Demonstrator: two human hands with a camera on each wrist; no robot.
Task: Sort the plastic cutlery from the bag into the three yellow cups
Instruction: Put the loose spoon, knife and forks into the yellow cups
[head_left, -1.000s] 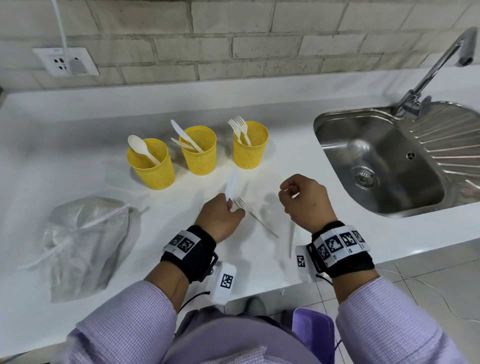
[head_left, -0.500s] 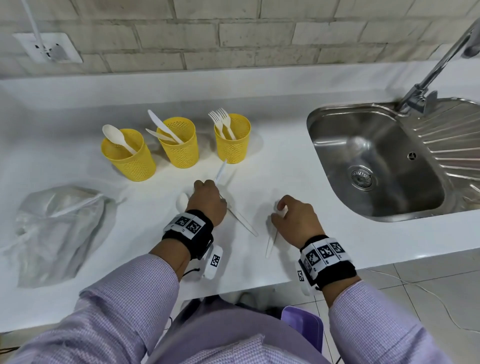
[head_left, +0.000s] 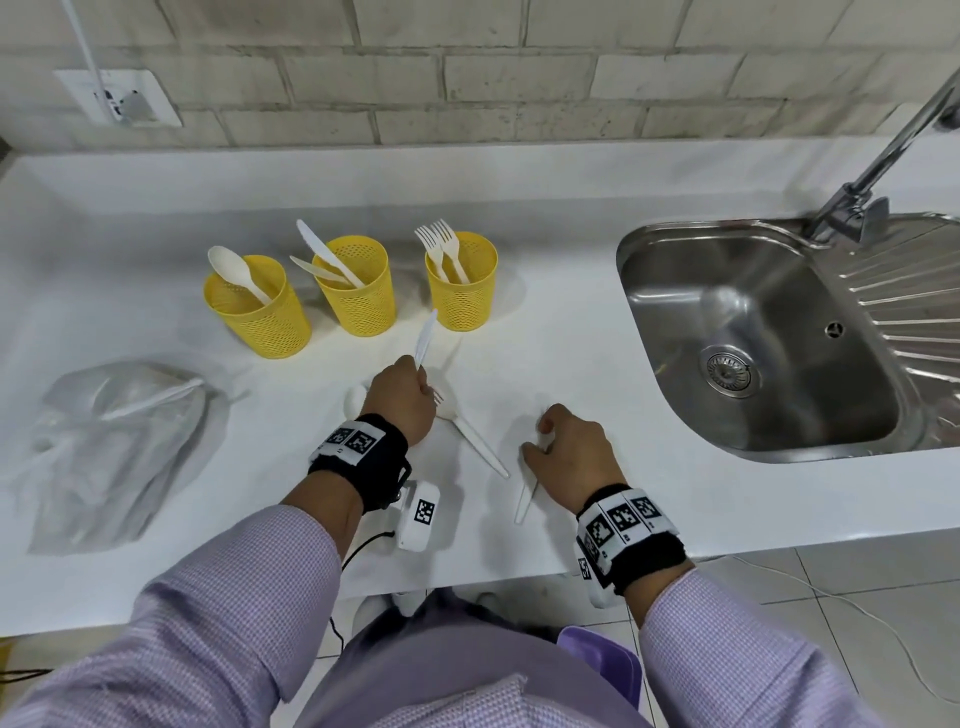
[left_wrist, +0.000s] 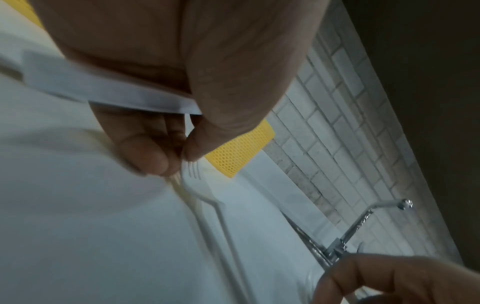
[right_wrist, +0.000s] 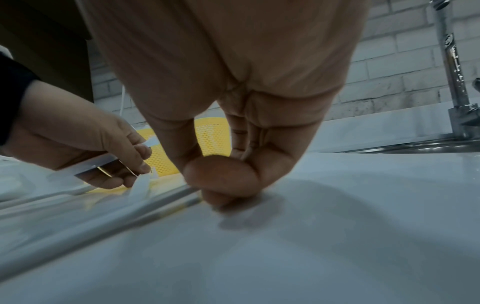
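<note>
Three yellow mesh cups stand in a row: the left cup (head_left: 257, 312) has a spoon, the middle cup (head_left: 361, 296) knives, the right cup (head_left: 462, 291) forks. My left hand (head_left: 423, 387) grips a white knife (head_left: 426, 338) whose blade points at the cups. In the left wrist view its thumb and finger touch the tines of a white fork (left_wrist: 193, 174) that lies on the counter (head_left: 470, 434). My right hand (head_left: 540, 441) pinches a white utensil (head_left: 525, 501) flat on the counter; its head is hidden. A spoon bowl (head_left: 356, 397) shows left of my left hand.
The clear plastic bag (head_left: 119, 447) lies crumpled at the left with cutlery inside. A steel sink (head_left: 753, 332) and tap (head_left: 852, 202) fill the right. The white counter's front edge (head_left: 467, 577) runs just behind my wrists. A brick wall with a socket (head_left: 119, 98) stands behind.
Both hands have dropped onto the counter. My left hand, still holding the knife, has come down to the fork's tines. My right hand has settled on the utensil lying at the right.
</note>
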